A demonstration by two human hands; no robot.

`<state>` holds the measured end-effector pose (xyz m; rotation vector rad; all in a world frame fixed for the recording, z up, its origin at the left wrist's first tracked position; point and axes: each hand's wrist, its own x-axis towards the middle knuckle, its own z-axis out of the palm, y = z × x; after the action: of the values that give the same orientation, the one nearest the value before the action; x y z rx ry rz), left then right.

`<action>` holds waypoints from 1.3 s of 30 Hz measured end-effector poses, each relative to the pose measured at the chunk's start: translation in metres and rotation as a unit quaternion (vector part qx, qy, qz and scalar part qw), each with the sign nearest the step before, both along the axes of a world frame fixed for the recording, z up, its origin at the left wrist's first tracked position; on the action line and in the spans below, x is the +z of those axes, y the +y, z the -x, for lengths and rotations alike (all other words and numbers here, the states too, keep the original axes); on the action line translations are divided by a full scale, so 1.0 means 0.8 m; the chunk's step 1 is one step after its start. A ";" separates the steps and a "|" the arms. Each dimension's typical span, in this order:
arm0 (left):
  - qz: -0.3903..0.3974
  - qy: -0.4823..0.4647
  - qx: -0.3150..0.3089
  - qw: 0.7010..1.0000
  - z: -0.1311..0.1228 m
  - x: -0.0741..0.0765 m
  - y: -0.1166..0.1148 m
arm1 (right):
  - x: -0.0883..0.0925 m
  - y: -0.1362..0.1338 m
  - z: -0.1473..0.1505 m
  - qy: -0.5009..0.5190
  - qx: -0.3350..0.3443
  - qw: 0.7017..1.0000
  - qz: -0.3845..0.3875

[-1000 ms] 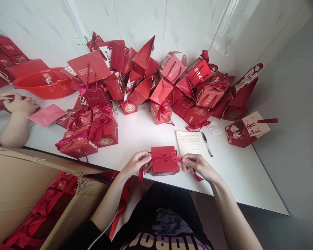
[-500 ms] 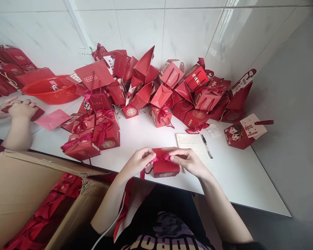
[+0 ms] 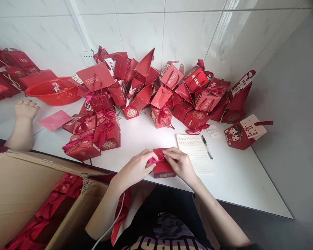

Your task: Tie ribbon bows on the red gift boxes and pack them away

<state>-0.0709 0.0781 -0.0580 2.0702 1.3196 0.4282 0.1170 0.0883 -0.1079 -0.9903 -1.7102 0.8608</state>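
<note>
A small red gift box (image 3: pixel 163 170) sits at the table's front edge, with a shiny dark-pink ribbon (image 3: pixel 153 160) across its top. My left hand (image 3: pixel 138 166) pinches the ribbon over the box's left side. From the right, my right hand (image 3: pixel 179 163) has its thumb and fingers pinched on the ribbon near the middle of the lid. The fingers hide part of the ribbon, so I cannot make out the knot. A lined notebook (image 3: pixel 198 161) with handwriting lies just beyond my right hand, a pen (image 3: pixel 207 147) at its right edge.
Many red gift boxes (image 3: pixel 143 93) are heaped along the wall. An orange-red basin (image 3: pixel 52 95), a pink envelope (image 3: pixel 54 120) and another person's hand (image 3: pixel 26 110) are at left. A cardboard carton (image 3: pixel 28 173) of ribboned boxes stands front left. One box (image 3: pixel 237 136) sits at right.
My right hand has moved left along the ribbon, closer to my left hand. At far left, the other person's hands have parted from a red item, and only one hand shows now.
</note>
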 end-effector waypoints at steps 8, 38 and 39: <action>-0.091 0.062 -0.014 0.994 -0.001 0.007 0.000 | 0.004 -0.001 0.009 0.042 -0.045 0.995 0.077; -0.032 -0.143 0.005 0.989 -0.014 -0.040 0.060 | 0.002 -0.006 0.004 0.017 -0.043 0.994 0.097; -0.051 -0.138 0.003 0.989 -0.013 -0.042 0.056 | 0.002 -0.006 0.004 0.017 -0.051 0.994 0.094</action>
<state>-0.0608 0.1231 -0.0915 2.0035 1.1590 0.7684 0.1142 0.0832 -0.1061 -1.1715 -1.5576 0.9781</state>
